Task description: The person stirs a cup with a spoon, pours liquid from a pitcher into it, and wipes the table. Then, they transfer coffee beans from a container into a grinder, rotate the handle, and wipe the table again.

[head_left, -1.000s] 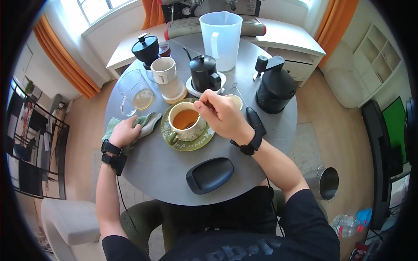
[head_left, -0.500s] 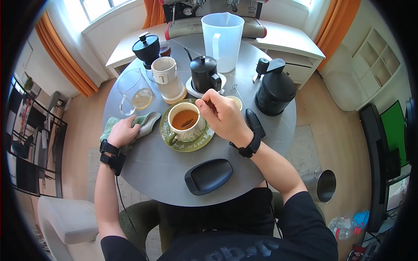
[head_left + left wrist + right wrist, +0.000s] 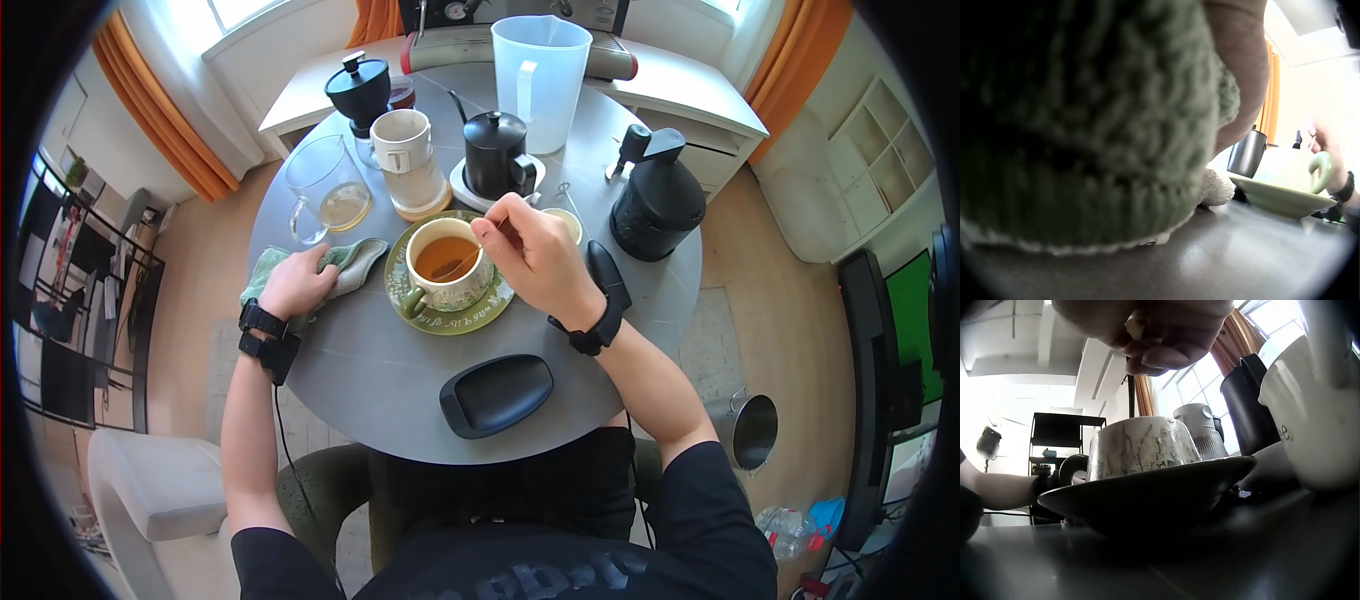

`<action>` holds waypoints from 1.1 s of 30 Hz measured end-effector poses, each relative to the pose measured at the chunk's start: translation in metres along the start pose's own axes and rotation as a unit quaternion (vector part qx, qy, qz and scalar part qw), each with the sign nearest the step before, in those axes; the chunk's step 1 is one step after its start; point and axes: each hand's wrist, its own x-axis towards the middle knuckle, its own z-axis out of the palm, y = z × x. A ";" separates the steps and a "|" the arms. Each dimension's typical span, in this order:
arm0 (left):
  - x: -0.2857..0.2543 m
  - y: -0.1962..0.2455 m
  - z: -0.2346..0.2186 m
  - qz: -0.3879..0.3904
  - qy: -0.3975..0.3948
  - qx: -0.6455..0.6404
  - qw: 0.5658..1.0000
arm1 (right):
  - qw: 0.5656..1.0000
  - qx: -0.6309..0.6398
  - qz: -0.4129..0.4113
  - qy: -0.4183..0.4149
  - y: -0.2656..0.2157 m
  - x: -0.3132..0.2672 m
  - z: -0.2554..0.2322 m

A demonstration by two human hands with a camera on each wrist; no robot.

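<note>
Floral cream ceramic cup (image 3: 466, 293), amber liquid (image 3: 438, 257) inside, stood on round green saucer (image 3: 455, 324).
Right hand (image 3: 540, 257) pinched slender straight stirrer (image 3: 1131, 397) over the cup; left hand (image 3: 296, 283) rested on pale-green textured cloth (image 3: 362, 262), grip indeterminable.

Head view is tilting: the counter (image 3: 360, 385) and its things are now sitting a little toward 1 o'clock in the picture. Under the right hand (image 3: 540, 258), the thin stirrer (image 3: 466, 264) is now showing as a pale line, slanting from 3 o'clock in the cup (image 3: 462, 296) toward 6; half a second ago, a darker streak near 4–5. Tea (image 3: 437, 254) is looking more amber than that cloudier brown; cause unclear.
</note>
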 end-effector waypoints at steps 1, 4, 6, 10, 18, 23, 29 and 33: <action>0.001 0.000 0.000 0.005 0.005 0.003 1.000 | 1.000 -0.014 0.003 0.002 -0.001 0.001 -0.001; 0.001 0.002 0.003 0.012 0.032 0.004 0.999 | 1.000 0.000 0.006 -0.012 -0.003 0.000 -0.003; 0.001 0.003 0.002 0.003 0.018 0.011 1.000 | 1.000 0.014 -0.003 -0.018 -0.003 -0.001 0.000; 0.004 0.003 0.001 0.005 0.016 0.005 1.000 | 1.000 -0.002 0.015 0.016 -0.001 0.001 0.000; 0.004 0.000 0.003 -0.004 0.014 0.008 1.000 | 1.000 0.019 -0.002 0.002 0.002 0.000 0.005; 0.005 0.000 0.004 0.004 0.022 -0.002 1.000 | 1.000 -0.003 -0.013 -0.019 -0.001 0.001 0.000; 0.004 0.002 0.000 -0.006 0.006 -0.001 1.000 | 1.000 0.008 0.002 -0.003 0.000 0.001 0.000; 0.005 -0.002 0.004 0.000 0.017 -0.003 1.000 | 1.000 0.002 -0.003 -0.007 0.002 0.000 0.002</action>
